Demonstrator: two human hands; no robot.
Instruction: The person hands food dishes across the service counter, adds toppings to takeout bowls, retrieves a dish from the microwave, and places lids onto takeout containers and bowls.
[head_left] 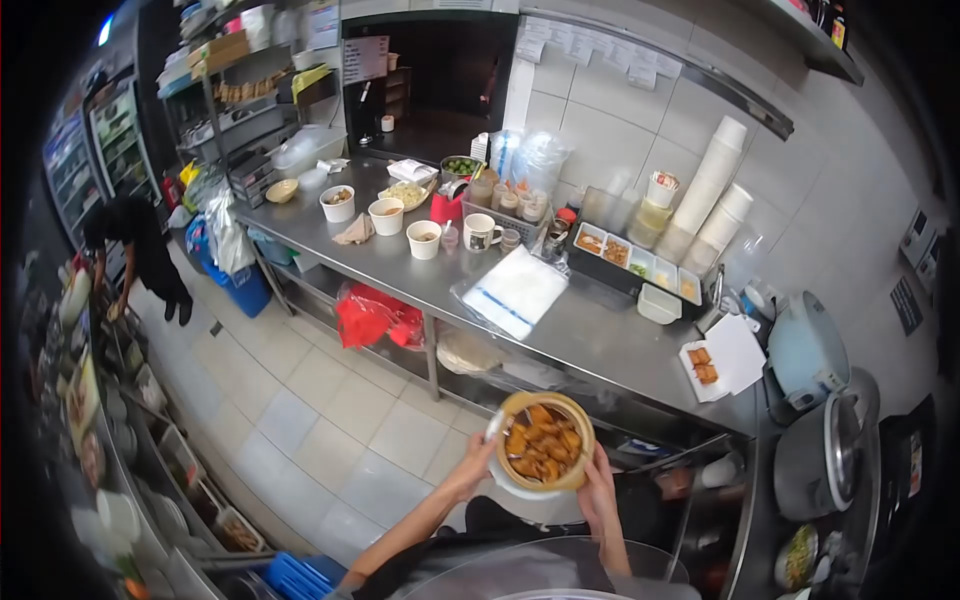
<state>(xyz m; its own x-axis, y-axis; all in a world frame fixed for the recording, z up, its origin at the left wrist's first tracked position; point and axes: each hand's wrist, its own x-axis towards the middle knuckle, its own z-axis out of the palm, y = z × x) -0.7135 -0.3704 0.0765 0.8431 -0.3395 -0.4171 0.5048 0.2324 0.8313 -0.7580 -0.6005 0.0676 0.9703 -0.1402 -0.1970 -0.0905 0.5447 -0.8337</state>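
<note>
A tan clay pot filled with brown, glazed chunks of food is held in front of my body, at the lower middle of the view. Under it shows a white plate. My left hand grips the left side of the plate, its thumb near the rim. On the opposite side my right hand is closed against the edge of the pot and plate; its fingertips underneath are hidden. Ahead of the pot runs the front edge of a steel counter.
The counter carries white paper bowls, a stack of plastic bags, topping trays and an open takeaway box. A large cooker stands at right. Across the tiled floor, another person bends at far left.
</note>
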